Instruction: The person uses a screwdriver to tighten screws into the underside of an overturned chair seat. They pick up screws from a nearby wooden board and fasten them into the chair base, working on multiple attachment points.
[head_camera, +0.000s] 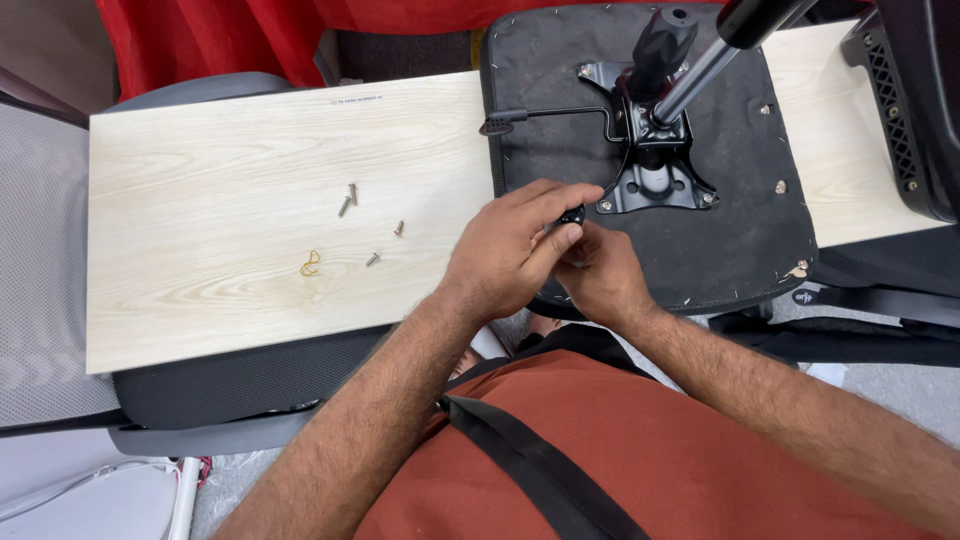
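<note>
At the centre of the frame, the left hand (510, 250) and right hand (600, 275) meet over the near edge of an upturned black chair seat (740, 200). The fingers of both are clamped together on a small black knob (572, 215). The seat's metal tilt mechanism (655, 150) lies just above. Left of the hands, loose screws (348, 198) and a yellow clip (311, 264) lie on the pale wooden worktop (220, 180).
</note>
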